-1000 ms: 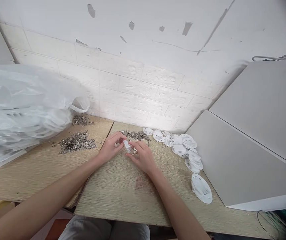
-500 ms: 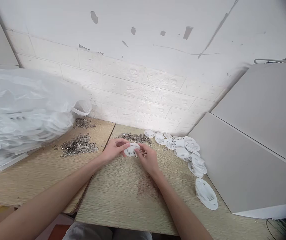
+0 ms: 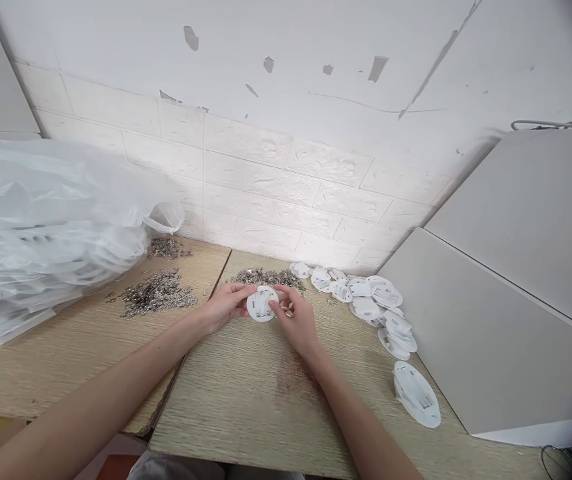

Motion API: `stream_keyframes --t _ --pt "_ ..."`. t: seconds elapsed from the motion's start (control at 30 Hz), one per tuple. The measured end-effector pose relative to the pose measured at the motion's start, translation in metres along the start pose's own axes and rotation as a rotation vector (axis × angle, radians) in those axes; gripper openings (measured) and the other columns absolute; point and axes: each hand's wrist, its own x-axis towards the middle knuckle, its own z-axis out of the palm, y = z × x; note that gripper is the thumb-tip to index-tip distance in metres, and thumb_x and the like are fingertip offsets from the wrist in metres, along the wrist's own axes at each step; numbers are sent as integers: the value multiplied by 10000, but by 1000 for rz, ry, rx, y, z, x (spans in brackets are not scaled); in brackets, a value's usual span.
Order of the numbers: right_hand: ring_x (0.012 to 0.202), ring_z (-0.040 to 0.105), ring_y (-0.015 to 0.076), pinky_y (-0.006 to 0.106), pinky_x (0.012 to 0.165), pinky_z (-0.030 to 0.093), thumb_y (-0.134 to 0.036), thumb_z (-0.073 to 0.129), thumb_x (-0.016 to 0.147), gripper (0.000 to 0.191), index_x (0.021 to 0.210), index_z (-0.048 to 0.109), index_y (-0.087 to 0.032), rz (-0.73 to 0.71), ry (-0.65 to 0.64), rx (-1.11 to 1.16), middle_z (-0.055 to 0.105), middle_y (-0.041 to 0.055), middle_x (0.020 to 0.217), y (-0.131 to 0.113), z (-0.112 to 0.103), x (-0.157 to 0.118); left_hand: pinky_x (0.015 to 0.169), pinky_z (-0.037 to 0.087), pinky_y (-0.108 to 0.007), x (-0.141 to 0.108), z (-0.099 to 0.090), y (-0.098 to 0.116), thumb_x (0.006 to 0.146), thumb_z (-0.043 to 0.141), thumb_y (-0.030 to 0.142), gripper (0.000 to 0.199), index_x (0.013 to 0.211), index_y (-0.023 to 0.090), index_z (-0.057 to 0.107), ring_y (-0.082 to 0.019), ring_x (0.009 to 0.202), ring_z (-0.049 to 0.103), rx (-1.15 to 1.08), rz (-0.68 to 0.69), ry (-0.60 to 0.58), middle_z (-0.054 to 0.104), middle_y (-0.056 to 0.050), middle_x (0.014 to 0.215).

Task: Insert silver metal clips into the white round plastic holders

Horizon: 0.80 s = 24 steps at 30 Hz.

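Observation:
A round white plastic disc with slots and small metal pieces is held up just above the table. My left hand pinches its left edge between thumb and fingers. My right hand grips the right side, the thumb pressed on the disc's face; whether a small metal part is under that thumb is too small to tell. Right behind the disc lies a heap of small metal parts on the table.
More small metal parts are piled on the left table. A clear plastic bag full of white pieces stands at far left. White discs lie in a row along the right, beside a grey panel. A white brick wall closes the back.
The disc has turned: its face with the raised middle part and recesses now shows toward me. Both hands keep hold of it, with the right thumb still on its face.

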Motion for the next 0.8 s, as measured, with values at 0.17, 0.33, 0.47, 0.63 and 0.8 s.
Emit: stream_keyframes --t 0.17,0.33,0.47,0.63,0.8 --pt "953 555 214 321 742 491 -308 563 903 223 1087 635 -204 -260 60 -261 600 104 1076 -8 -5 -2 541 475 -222 -5 4 5 752 738 391 315 873 104 690 -124 650 598 6 -11 60 667 -60 760" --pt "964 529 214 323 766 452 -273 655 850 137 974 663 -214 -505 -111 -383 606 87 1085 -11 -10 -4 542 475 -224 -1 0 1 737 742 431 346 835 107 674 -109 616 558 16 22 42 639 -43 723" --pt "839 539 181 306 708 423 -98 557 874 150 950 645 -193 -574 -89 -462 648 67 926 -11 -11 -3 524 459 -217 2 -2 -4 706 747 496 411 811 108 661 -98 588 526 47 16 22 607 -29 677" --pt "762 567 154 285 670 450 -123 541 904 108 938 626 -182 -529 9 -371 658 48 834 -23 -37 -10 522 474 -238 3 -3 -7 711 711 549 457 838 112 669 -100 578 519 68 23 -2 593 -23 673" --pt "817 599 177 298 682 497 -171 591 887 146 1020 634 -214 -330 244 -444 661 60 916 -21 -96 -56 524 499 -250 5 -2 -10 675 753 471 402 831 108 677 -106 595 512 153 40 -19 589 -25 674"
